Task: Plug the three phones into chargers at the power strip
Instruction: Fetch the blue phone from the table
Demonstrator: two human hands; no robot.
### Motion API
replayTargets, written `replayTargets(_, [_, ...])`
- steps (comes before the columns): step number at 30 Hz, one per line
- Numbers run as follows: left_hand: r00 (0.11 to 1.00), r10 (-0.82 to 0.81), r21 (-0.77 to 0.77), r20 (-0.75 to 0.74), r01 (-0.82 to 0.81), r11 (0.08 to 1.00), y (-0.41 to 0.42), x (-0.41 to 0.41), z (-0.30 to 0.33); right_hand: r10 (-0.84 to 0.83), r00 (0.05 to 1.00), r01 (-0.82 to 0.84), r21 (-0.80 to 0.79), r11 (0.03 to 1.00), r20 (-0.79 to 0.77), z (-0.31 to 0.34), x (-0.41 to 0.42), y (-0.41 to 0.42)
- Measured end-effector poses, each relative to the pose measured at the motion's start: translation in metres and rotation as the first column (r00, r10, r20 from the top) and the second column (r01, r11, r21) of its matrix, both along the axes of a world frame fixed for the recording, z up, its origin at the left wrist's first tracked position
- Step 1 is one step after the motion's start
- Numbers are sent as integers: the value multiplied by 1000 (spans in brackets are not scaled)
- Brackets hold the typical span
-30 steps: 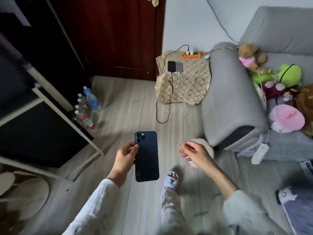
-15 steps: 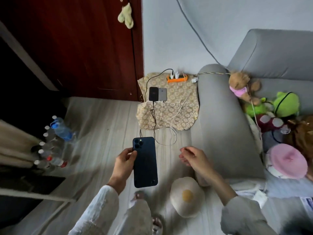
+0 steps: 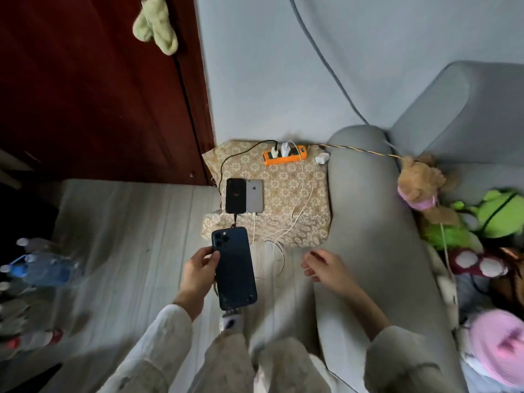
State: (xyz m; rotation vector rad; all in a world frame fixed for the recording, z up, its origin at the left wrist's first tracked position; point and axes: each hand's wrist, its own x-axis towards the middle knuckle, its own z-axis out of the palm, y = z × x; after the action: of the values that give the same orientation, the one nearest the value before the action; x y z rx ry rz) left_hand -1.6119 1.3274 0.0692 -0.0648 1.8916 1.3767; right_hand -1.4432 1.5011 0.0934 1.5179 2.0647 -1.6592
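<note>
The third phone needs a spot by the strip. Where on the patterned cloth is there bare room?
On the patterned cloth, bare room lies between the silver phone and the white cables, below the orange power strip. The cloth's front edge is crowded with cable loops; the black phone fills the left.

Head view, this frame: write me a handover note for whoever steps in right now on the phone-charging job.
Left hand: grips the blue phone by its edge, back facing up, above the floor; no cable in it.
Right hand: open, holds nothing, beside the sofa arm.
Black phone and silver phone lie side by side on the patterned cloth, each with a cable at its near end.
Power strip sits at the cloth's far edge with two chargers in it; a white charger lies beside it, apparently unplugged.
Done: two phones apparently cabled.
Left: find a free white cable, plug in the blue phone, set it down.
</note>
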Motion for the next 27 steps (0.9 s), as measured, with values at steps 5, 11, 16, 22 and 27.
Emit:
replayTargets(5, [998, 23, -53, 61, -20, 998, 77, -36, -27, 23, 994, -23, -5, 1000, 106, -22, -25, 85])
replayTargets(11, [992, 87, -147, 93, -73, 986, 173, -60, -73, 59, 988, -46, -91, 995, 142, -68, -64, 209])
replayTargets(16, [986, 136, -256, 93, -108, 961, 249, -77, -119, 57, 985, -34, -141, 989, 164, -115, -111, 310])
replayTargets(22, [980, 141, -303, 144, -92, 949, 321, -103, -184, -17, 975, 63, -202, 977, 220, -190, -163, 387])
replayTargets(27, [984, 109, -355, 139, -53, 933, 354, -116, -237, -196, 920, 278, -212, 937, 340, -251, -186, 417])
